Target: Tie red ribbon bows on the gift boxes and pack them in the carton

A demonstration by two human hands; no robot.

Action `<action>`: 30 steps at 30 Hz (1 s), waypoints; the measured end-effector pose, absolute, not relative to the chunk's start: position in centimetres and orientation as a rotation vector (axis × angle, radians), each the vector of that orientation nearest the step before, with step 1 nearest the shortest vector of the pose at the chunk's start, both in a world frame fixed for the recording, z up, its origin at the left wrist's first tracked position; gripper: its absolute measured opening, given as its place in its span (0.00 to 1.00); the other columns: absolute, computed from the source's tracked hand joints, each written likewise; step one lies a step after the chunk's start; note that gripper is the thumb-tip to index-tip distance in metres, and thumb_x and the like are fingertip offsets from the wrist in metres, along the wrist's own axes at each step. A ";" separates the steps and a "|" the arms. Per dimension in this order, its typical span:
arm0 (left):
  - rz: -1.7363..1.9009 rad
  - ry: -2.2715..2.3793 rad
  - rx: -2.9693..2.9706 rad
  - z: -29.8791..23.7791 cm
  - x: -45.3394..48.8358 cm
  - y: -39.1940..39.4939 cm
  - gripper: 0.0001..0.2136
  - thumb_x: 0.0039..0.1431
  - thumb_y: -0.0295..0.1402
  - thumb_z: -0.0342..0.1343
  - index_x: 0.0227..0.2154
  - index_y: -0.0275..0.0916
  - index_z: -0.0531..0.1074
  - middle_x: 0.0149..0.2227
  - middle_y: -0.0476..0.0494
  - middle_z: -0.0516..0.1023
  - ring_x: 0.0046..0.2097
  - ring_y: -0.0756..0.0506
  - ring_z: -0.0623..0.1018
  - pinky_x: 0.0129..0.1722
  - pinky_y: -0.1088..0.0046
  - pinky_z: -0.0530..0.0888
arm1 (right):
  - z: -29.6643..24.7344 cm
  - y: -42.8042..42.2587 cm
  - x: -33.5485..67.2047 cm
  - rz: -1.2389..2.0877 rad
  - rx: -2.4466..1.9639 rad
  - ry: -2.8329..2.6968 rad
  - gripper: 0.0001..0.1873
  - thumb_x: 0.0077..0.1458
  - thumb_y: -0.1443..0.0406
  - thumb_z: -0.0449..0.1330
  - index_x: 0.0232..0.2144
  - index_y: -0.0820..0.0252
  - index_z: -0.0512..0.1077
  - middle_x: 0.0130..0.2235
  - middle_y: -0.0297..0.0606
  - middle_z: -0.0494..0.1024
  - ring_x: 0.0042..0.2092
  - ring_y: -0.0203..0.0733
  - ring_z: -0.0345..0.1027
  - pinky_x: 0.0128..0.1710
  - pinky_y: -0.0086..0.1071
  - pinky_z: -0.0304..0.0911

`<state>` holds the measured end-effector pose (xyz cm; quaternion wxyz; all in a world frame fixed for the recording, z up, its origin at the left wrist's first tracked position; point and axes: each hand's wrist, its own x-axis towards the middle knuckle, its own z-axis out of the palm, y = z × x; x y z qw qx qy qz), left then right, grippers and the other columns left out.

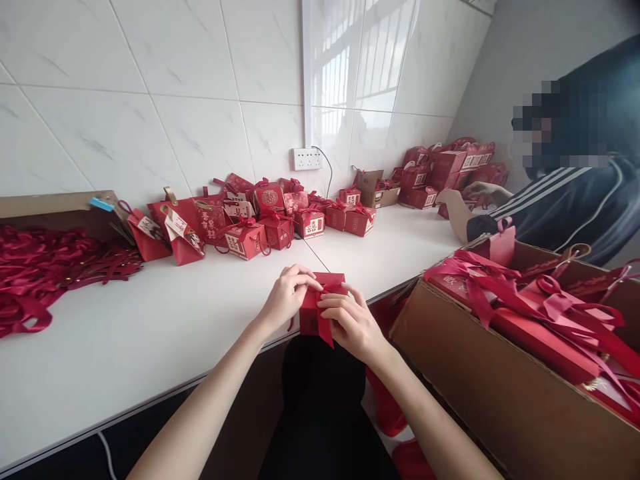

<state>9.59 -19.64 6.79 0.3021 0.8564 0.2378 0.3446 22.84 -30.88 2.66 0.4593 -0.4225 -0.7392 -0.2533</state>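
A small red gift box (pixel 320 303) with a red ribbon sits at the near edge of the white table (pixel 150 333). My left hand (pixel 286 295) pinches the ribbon on top of the box from the left. My right hand (pixel 350 320) grips the ribbon and the box's front right side, fingers curled. A loose ribbon end hangs down in front of the box.
Finished red boxes (pixel 273 220) and red bags stand along the tiled wall. A heap of red ribbons (pixel 45 267) lies at the left. A cardboard carton (pixel 505 387) of flat red boxes and ribbons stands at the right. Another person in a striped sleeve (pixel 550 193) works at the far right.
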 end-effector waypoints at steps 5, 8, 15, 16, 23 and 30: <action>0.820 0.639 2.285 7.2 9.3 -19.7 0.15 0.54 0.26 0.44 0.25 0.41 0.77 0.38 0.44 0.75 0.47 0.43 0.72 0.52 0.60 0.68 | 3.2 -31.2 21.9 -0.715 -1.070 -1.847 0.05 0.59 0.73 0.55 0.37 0.59 0.67 0.37 0.37 0.80 0.44 0.38 0.74 0.56 0.42 0.55; 0.785 0.619 2.310 7.5 9.4 -19.7 0.09 0.53 0.33 0.50 0.26 0.40 0.76 0.39 0.43 0.75 0.47 0.40 0.72 0.54 0.58 0.67 | 3.3 -31.3 21.2 -0.759 -1.095 -1.847 0.05 0.59 0.73 0.56 0.36 0.60 0.68 0.35 0.34 0.80 0.40 0.36 0.73 0.57 0.42 0.53; 0.735 0.617 2.325 7.7 9.7 -19.4 0.07 0.50 0.37 0.55 0.26 0.41 0.76 0.40 0.43 0.75 0.48 0.40 0.71 0.53 0.58 0.68 | 2.8 -31.1 19.6 -0.829 -1.179 -1.764 0.06 0.59 0.72 0.56 0.33 0.58 0.69 0.31 0.29 0.79 0.37 0.33 0.71 0.53 0.39 0.52; 0.732 0.619 2.324 7.7 9.7 -19.4 0.07 0.50 0.37 0.55 0.26 0.41 0.76 0.40 0.43 0.75 0.48 0.40 0.71 0.54 0.58 0.68 | 2.7 -31.1 19.5 -0.836 -1.174 -1.746 0.05 0.59 0.72 0.57 0.33 0.57 0.69 0.31 0.29 0.79 0.36 0.33 0.71 0.53 0.39 0.52; 0.673 0.632 2.273 7.8 9.4 -19.5 0.09 0.51 0.39 0.54 0.28 0.41 0.76 0.44 0.42 0.73 0.51 0.39 0.70 0.56 0.56 0.65 | 2.1 -31.0 18.7 -0.826 -1.164 -1.697 0.05 0.58 0.72 0.57 0.33 0.58 0.70 0.32 0.29 0.80 0.35 0.33 0.71 0.52 0.39 0.52; 0.562 0.476 2.300 7.7 7.9 -19.2 0.10 0.53 0.36 0.53 0.36 0.43 0.76 0.51 0.41 0.68 0.58 0.38 0.65 0.62 0.54 0.59 | 2.5 -34.6 19.4 -0.524 -1.177 -1.651 0.10 0.61 0.64 0.54 0.27 0.60 0.69 0.27 0.35 0.77 0.31 0.36 0.69 0.38 0.34 0.60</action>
